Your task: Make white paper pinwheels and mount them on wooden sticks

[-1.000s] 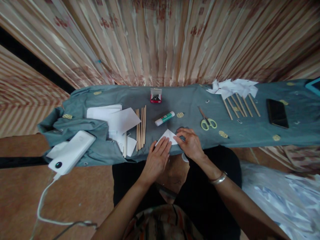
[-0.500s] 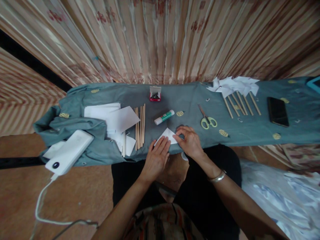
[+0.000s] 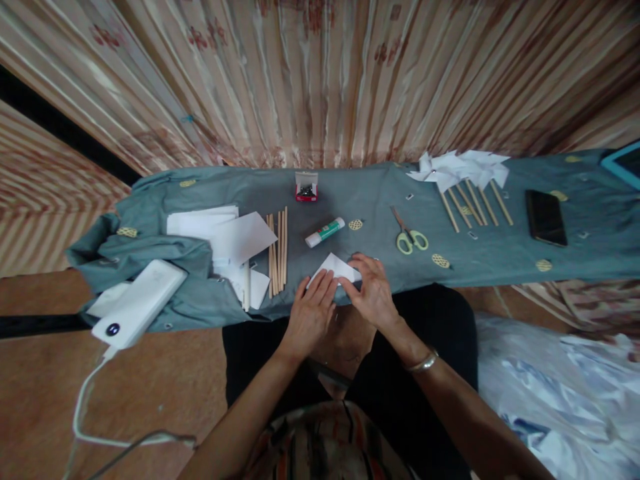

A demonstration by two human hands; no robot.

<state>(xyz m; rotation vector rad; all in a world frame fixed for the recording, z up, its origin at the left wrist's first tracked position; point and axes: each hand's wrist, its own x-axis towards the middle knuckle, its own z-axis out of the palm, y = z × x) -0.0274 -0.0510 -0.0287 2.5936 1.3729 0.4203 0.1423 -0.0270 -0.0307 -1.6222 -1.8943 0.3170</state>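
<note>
A white sheet of paper (image 3: 336, 265), folded to a triangle, lies at the near edge of the cloth-covered table. My left hand (image 3: 313, 310) rests flat across its left part, fingers stretched out. At the right corner, my right hand (image 3: 371, 290) grips the paper between thumb and fingers; the exact pinch is partly hidden. Just beyond the paper lies a glue stick (image 3: 325, 233), white with a green label. Scissors (image 3: 410, 238) with light green handles are off to the right, touched by neither hand.
Left of the hands are wooden sticks (image 3: 278, 253) and a pile of white paper (image 3: 200, 223). A white power bank (image 3: 140, 303) with a cable lies at the left end. Behind stands a small red box (image 3: 307, 189). Paper pinwheels (image 3: 463, 170) and a dark phone (image 3: 545, 217) lie right.
My right hand has shifted slightly at the right corner, its thumb now lower along the paper's near edge. My left hand stays on the paper. The whole view has moved a little.
</note>
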